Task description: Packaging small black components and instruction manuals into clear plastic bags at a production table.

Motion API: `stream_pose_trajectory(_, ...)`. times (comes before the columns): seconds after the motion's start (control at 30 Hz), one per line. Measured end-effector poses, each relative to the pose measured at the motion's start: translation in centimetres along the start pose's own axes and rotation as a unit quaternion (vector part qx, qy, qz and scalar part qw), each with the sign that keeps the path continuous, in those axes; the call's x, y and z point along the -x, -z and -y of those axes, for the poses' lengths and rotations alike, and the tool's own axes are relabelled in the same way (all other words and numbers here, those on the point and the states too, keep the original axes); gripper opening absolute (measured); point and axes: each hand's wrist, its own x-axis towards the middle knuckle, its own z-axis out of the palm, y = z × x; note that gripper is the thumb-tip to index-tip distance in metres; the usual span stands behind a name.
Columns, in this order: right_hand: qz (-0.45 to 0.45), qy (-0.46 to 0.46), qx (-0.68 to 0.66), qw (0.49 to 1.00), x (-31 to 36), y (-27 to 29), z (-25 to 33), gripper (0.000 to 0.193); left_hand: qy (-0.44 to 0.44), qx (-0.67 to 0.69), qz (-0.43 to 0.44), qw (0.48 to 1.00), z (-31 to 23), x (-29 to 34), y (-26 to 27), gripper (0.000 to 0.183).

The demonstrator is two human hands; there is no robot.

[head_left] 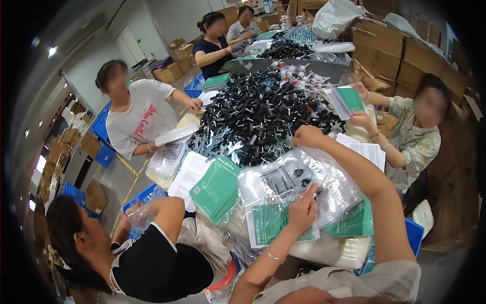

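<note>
My left hand (302,212), with a bracelet at the wrist, is closed at the edge of a clear plastic bag (331,187). Below it a green booklet (273,223) shows through clear plastic. Farther forward, my right hand (310,136) reaches over the bags to the near edge of a heap of black-handled parts (253,111). Its fingers are bent together, and whatever they hold is hidden. Metal wrenches (215,142) lie at the heap's left side. Beside the bags is a stack of green booklets (216,187).
White printed sheets (188,175) lie left of the booklets, and more papers (367,151) lie right. Co-workers stand around the table; one at right holds a green booklet (350,99). Blue bins (414,235) and cardboard boxes (377,48) surround the table. White-and-red parts (293,76) top the heap.
</note>
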Motion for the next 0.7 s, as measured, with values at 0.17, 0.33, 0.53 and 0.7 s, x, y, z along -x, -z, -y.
stream_pose_trajectory(0.17,0.018,0.082,-0.080,0.993,-0.6,-1.5,0.7,0.019,-0.013,0.005,-0.010,1.000,-0.2,0.2,0.1,0.051)
stream_pose_trajectory(0.33,-0.012,-0.027,-0.460,0.887,-2.1,-0.3,0.5,0.031,-0.070,0.000,-0.061,0.996,-0.3,0.1,-0.2,0.051)
stream_pose_trajectory(0.53,0.012,-0.070,-0.696,0.715,-2.4,2.6,-0.9,0.016,-0.056,0.001,-0.053,0.997,-0.2,0.1,0.2,0.052)
stream_pose_trajectory(0.7,0.028,-0.133,-0.568,0.812,-4.2,0.7,-3.3,0.021,-0.045,0.002,-0.048,0.998,-0.1,-0.1,-0.1,0.051)
